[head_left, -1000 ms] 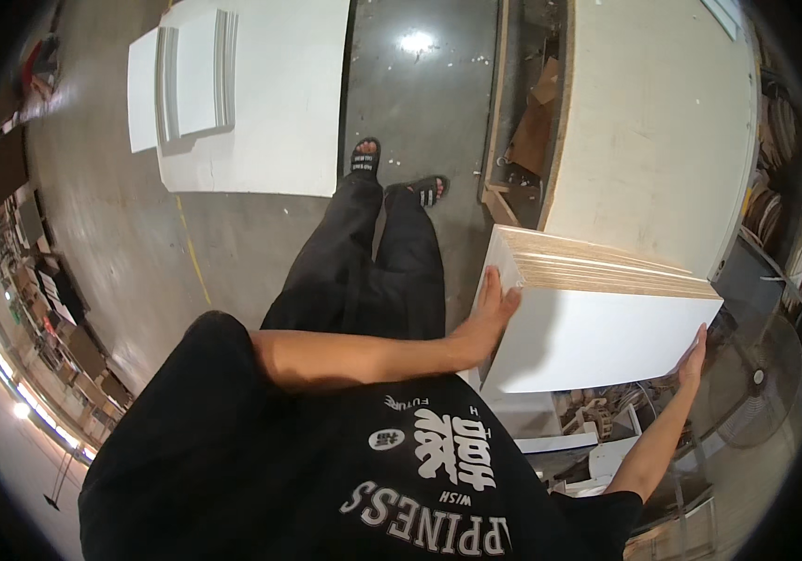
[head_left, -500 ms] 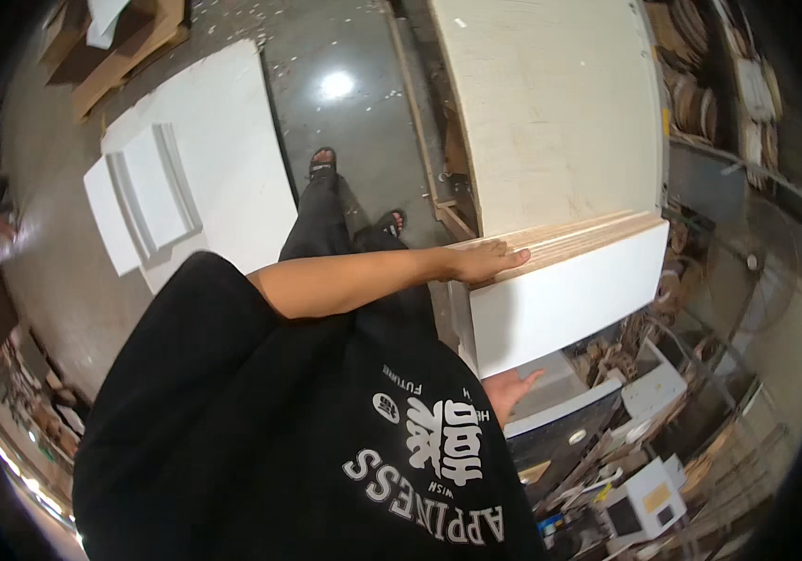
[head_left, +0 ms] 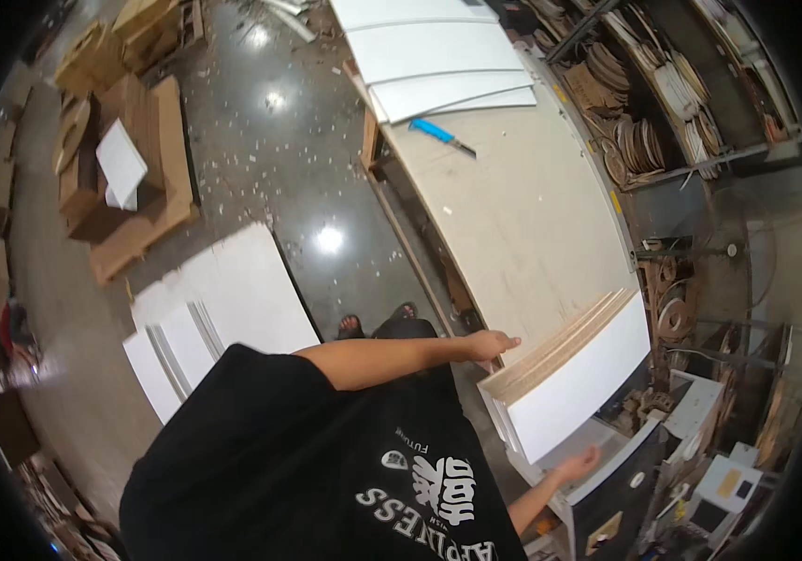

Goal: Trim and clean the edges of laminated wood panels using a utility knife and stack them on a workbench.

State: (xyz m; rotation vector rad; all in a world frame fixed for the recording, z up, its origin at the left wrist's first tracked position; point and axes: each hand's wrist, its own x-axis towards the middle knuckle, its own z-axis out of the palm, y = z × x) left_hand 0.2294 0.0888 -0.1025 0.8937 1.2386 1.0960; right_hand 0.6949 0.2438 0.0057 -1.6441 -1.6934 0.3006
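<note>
Several stiff, likely heavy white boards stacked on the workbench, left hand flat on the near corner, right hand open underneath, best gripped at the ends

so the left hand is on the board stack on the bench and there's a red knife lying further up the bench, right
Not quite: the knife is blue, not red, as the head view shows. The rest holds: the left hand rests on the near end of the board stack on the bench, and the knife lies further up it.
</note>
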